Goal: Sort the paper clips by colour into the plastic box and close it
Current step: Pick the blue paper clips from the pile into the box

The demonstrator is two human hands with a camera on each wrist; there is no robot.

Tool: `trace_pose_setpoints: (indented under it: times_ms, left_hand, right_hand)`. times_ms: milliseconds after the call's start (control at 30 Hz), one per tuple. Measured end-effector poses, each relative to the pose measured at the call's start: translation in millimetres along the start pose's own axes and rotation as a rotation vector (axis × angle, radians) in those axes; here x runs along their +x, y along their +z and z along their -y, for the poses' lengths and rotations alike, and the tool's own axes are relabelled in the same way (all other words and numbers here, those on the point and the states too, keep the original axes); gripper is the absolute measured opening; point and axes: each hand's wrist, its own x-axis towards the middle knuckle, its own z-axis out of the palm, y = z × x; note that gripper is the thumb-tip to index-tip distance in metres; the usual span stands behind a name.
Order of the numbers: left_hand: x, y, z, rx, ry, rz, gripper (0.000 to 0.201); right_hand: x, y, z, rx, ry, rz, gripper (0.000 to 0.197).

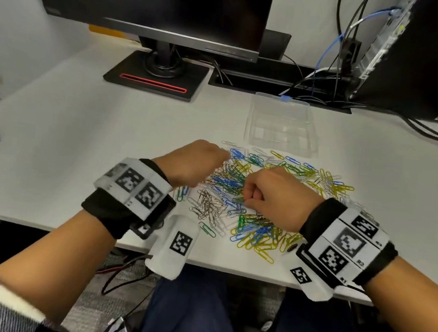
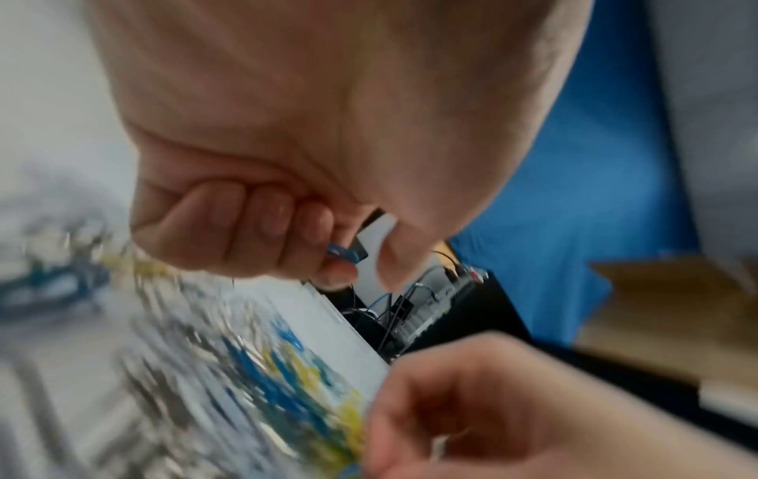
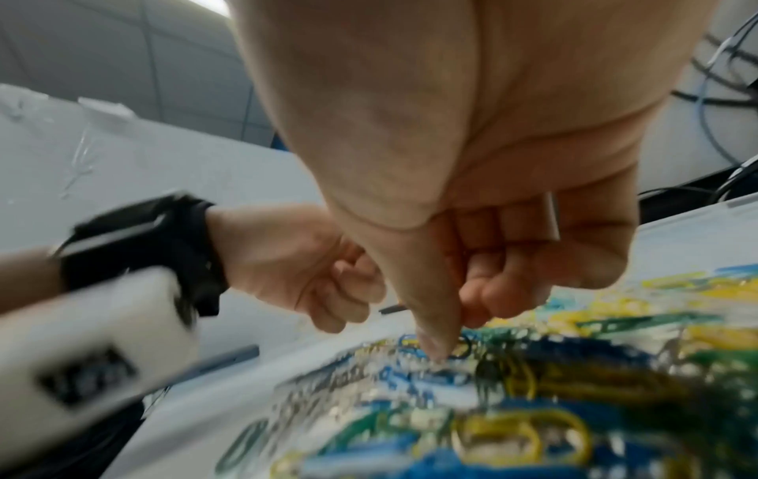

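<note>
From my head view, the paper clips lie in one mixed heap on the white table, and the clear plastic box stands open at 12 o'clock from the heap, just beside its far edge; I see no clips in it. My left hand is over the heap at 10 o'clock and my right hand is at the centre, both with curled fingers.

From the left wrist, my left fingers are clenched and pinch some blue clips against the thumb.

From the right wrist, my right thumb points down into blue clips of the heap; the picture is blurred, so I cannot tell if this hand already holds one.

I think it is best to collect only one colour, lift the clips straight so no others hang on them, and then carry them to one compartment.
</note>
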Motion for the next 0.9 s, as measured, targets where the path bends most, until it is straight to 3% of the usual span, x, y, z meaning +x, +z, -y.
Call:
trace_pose_setpoints:
  times_ms: [67,167,267,533,700,900]
  left_hand:
    - [-2.6,3.2,1.6,0.37,0.131,-0.036,0.039]
    - [-5.1,7.8,3.6,0.522,0.193,0.062,0.021]
    - [-2.9,14.4,4.6,0.568,0.236,0.084,0.011]
    - [-2.4,19.0,4.0,0.582,0.247,0.045,0.015]
    - [0.0,27.1,-1.3,0.668,0.294,0.036,0.006]
    - [10.6,27.4,-9.3,0.735,0.327,0.114,0.005]
  right_hand:
    - [-4.0,-5.8,-3.2,0.035,-0.001,-0.067,0.004]
    - [-11.0,-13.7,-8.5,0.116,0.0,-0.162,0.01]
    - [-13.7,-15.1,-12.0,0.127,0.007,-0.162,0.011]
    - [-12.0,-16.3,-27.9,0.076,0.067,-0.254,0.011]
    - [-25.6,-24.9,-35.7,0.212,0.068,-0.308,0.009]
    - [-47.2,-15.9,-39.3,0.387,0.1,-0.249,0.017]
